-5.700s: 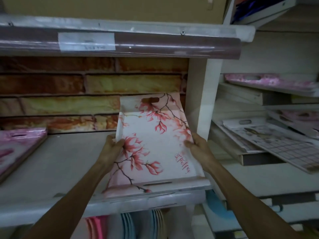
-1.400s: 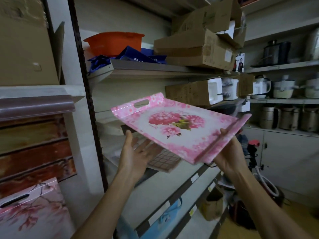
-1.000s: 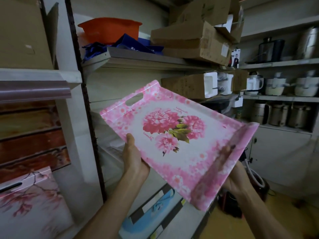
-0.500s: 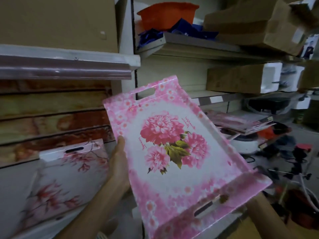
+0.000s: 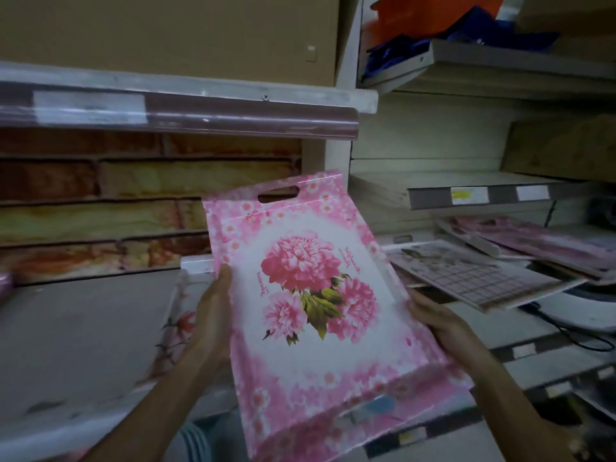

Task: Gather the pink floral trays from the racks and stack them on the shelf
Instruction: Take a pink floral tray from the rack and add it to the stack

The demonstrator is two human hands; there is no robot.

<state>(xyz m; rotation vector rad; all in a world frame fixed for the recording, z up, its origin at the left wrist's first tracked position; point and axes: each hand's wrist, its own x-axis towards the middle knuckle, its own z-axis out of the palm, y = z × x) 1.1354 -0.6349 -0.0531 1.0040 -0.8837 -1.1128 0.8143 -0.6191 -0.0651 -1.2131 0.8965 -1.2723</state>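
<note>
Both hands on the pink floral tray here: left hand curled round its left edge, thumb on top, right hand gripping the right edge. Tray's tilted above the grey shelf, over another floral tray lying there. Bare shelf left of it; brick-look backing behind.

I see my left hand and right hand holding the pink flower tray by its sides over the grey shelf.
</note>
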